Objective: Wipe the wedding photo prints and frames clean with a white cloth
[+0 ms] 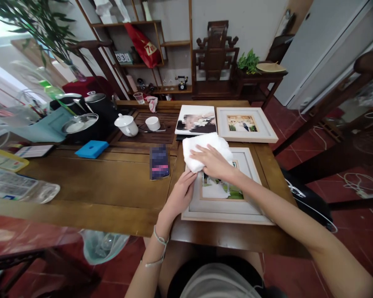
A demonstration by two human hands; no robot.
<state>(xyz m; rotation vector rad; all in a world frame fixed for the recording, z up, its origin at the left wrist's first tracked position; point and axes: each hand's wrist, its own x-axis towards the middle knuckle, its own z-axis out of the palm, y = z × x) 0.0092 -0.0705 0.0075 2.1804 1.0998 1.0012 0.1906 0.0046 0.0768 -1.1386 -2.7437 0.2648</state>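
My right hand (213, 161) presses down on a folded white cloth (191, 145), its fingers stretched across the top. The cloth covers the upper left part of a large pale picture frame (217, 215) lying flat on the table. Inside the frame is a photo (236, 194) with green grass, partly hidden by the cloth and my right forearm. My left hand (182, 190) lies at the frame's left edge, fingers extended and close to the cloth's lower corner. A phone (160, 161) rests on the table to the left of the cloth.
Behind the cloth lie a photo panel (197, 116) and a smaller framed picture (264, 124). A white teapot (126, 125), a small cup (152, 123) and a blue box (92, 149) stand to the left. A plastic bottle (22, 186) lies at the far left of the wooden table (112, 182).
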